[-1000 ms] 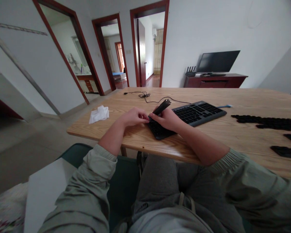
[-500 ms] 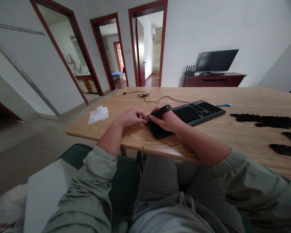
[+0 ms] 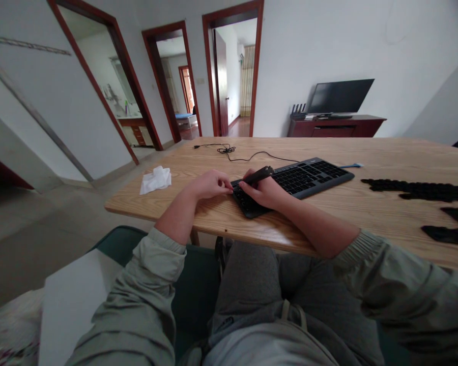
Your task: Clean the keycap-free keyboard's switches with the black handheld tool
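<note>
A black keyboard [image 3: 311, 178] lies at a slant on the wooden table, its left end under my hands. My right hand [image 3: 265, 190] is closed around a black stick-shaped tool [image 3: 261, 175] and rests over the keyboard's left part. The tool's rear end points up and to the right; its working tip is hidden behind my fingers. Beside the keyboard's left edge, my left hand [image 3: 215, 184] has its fingers curled and pinched together. Whatever those fingertips may hold is too small to make out.
The keyboard's black cable [image 3: 265, 152] runs loosely across the table [image 3: 198, 162]. A crumpled white tissue [image 3: 156, 180] lies at the left. Dark bumpy strips of small pieces [image 3: 420, 189] are laid out at the right. A thin blue item [image 3: 353, 165] sits behind the keyboard.
The tool in my right hand has tilted slightly and shifted a little to the right. My left hand stays at the keyboard's left edge, nearly unmoved.
</note>
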The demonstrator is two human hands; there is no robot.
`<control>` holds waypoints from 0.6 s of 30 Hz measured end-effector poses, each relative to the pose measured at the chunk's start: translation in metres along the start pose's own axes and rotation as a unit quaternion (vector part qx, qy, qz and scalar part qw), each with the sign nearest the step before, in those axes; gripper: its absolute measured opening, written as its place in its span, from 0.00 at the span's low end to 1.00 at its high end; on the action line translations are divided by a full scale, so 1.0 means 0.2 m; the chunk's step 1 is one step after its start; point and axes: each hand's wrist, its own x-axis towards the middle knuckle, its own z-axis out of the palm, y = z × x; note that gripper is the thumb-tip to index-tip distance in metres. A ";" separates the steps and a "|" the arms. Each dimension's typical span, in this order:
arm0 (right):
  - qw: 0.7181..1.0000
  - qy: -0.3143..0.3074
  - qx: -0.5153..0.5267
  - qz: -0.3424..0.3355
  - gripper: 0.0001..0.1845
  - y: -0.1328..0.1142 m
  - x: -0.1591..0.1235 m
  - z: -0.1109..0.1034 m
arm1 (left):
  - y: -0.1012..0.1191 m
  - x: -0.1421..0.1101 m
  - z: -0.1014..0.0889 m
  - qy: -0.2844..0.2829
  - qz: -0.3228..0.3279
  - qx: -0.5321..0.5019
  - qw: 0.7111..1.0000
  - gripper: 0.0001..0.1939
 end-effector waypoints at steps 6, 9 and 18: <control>1.000 0.009 0.013 0.021 0.07 -0.01 -0.01 0.01 | 0.00 -0.02 -0.02 -0.007 -0.031 -0.037 0.999 0.16; 0.999 0.011 0.024 0.020 0.05 -0.02 -0.01 0.00 | -0.01 -0.02 -0.03 0.012 -0.028 -0.073 0.997 0.18; 0.997 -0.004 0.050 0.059 0.06 0.00 0.06 0.00 | -0.02 0.00 -0.02 -0.010 -0.045 -0.054 0.997 0.17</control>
